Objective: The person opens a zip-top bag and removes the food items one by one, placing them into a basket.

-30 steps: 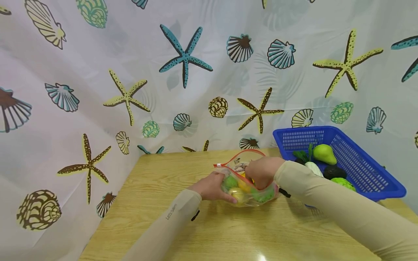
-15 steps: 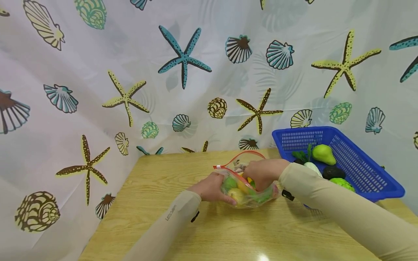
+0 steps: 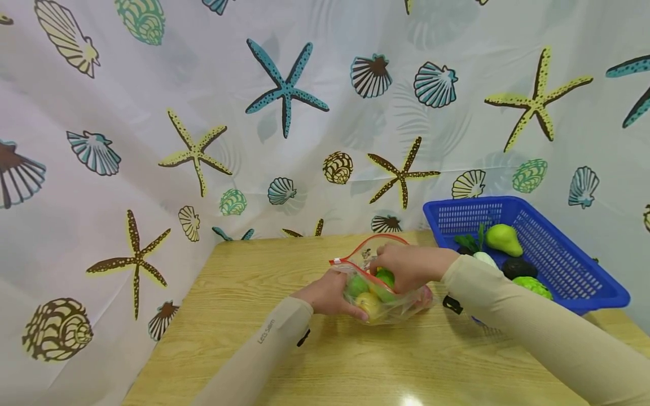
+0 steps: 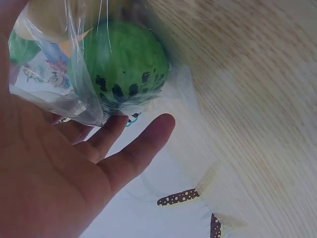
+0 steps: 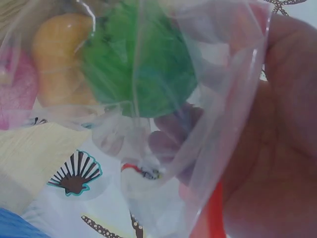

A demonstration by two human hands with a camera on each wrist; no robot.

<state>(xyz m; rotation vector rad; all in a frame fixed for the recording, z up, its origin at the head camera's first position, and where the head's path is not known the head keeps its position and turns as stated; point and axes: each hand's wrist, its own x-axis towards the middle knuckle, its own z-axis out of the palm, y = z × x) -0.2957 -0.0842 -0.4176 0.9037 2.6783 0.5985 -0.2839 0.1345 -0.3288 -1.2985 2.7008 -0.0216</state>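
Bag: here it is, a clear bag [image 3: 398,313] on the wooden desk [image 3: 254,293], red-edged mouth gaping.
Left hand: the left hand [image 3: 332,294] is spread at the bag's left end, thumb along the near side, other fingers round the far side.
Right hand: the right hand [image 3: 408,265] is in through the bag's mouth, fingers bent, gripping a green piece [image 5: 141,64] seen through plastic.
Green piece's spot: inside the bag, just under the opening.
Bag's left end: a dark-spotted green ball [image 4: 121,62], with a yellow ball [image 3: 368,304] in front, close by the left thumb.
Bag's right end: a pink piece [image 5: 17,91], with an orange-yellow piece [image 5: 62,62] alongside.
Basket: a blue basket [image 3: 569,254] sits right of the bag, carrying a green pear [image 3: 504,239] and a dark oval piece [image 3: 519,268].
Backdrop: behind the bag hangs a shell-and-starfish cloth [image 3: 315,146].
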